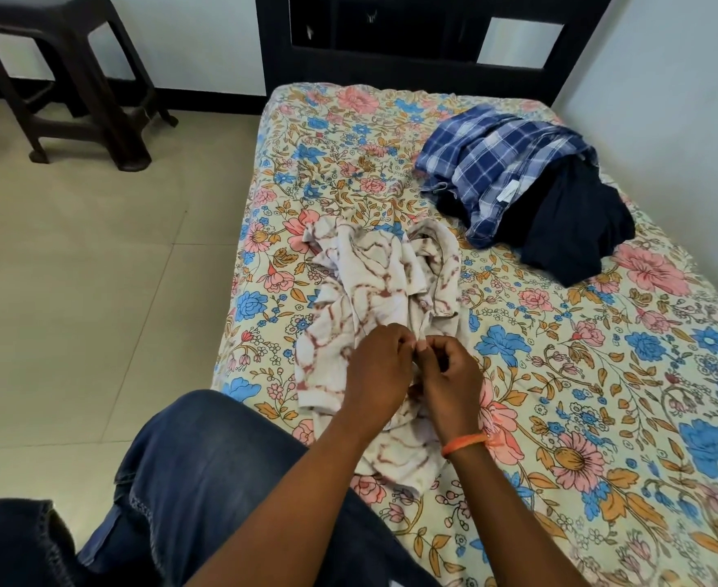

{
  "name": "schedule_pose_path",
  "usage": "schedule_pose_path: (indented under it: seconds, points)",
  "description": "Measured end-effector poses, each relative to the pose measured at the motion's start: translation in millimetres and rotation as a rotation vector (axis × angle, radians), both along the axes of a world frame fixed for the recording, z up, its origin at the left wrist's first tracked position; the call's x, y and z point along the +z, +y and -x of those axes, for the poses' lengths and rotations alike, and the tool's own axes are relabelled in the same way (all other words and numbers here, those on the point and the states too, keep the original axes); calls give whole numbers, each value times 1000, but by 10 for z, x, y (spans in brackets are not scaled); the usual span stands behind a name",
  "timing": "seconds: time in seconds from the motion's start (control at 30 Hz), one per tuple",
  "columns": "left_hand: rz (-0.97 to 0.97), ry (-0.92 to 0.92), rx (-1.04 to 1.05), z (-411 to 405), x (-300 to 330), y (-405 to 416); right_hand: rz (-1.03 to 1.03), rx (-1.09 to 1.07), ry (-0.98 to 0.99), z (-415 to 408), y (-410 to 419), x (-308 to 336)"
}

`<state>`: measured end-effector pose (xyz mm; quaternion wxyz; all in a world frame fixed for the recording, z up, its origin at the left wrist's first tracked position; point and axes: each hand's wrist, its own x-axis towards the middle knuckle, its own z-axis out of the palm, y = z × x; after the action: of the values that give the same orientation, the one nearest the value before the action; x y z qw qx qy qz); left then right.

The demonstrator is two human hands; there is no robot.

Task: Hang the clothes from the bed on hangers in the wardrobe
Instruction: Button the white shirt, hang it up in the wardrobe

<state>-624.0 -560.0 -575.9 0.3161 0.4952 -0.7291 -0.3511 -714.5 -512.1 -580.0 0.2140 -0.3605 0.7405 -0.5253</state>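
Progress check from my end: I'd call this barely started. Nothing is on a hanger as far as I can see, and no hanger or wardrobe shows up in the head view at all, so I can't say what's waiting there.

Both hands are working the white shirt (374,302), the crumpled one with reddish-brown squiggles, lying on the bed (603,417) near the edge closest to me. Left hand (376,374) has its fingers curled and pinching the fabric at what looks like the front placket. Right hand (450,377), the one with the orange band (465,443) on the wrist, is pinching the same strip just beside it, fingertips nearly touching the left ones. My guess is I'm fiddling with a button, but it's too small to be sure whether that's doing up or undoing.

Still to go: the plaid shirt (497,163) and the navy garment (573,230) are heaped together further up the bed near the wall, untouched by either hand. So that's three pieces left, counting the one in hand, and all of the hanging.

Off to the left on the floor there's a dark stool (73,78), not involved.
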Motion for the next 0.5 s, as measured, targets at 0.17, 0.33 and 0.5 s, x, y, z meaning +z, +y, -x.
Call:
schedule_pose_path:
  seconds: [0.17, 0.33, 0.5]
  points:
    - [0, 21, 21, 24, -42, 32, 41, -32, 36, -17, 13, 28]
    - [-37, 85, 45, 36, -4, 60, 89, -117, -99, -28, 21, 1]
    - [-64, 95, 49, 50, 14, 71, 62, -97, -48, -49, 2, -44]
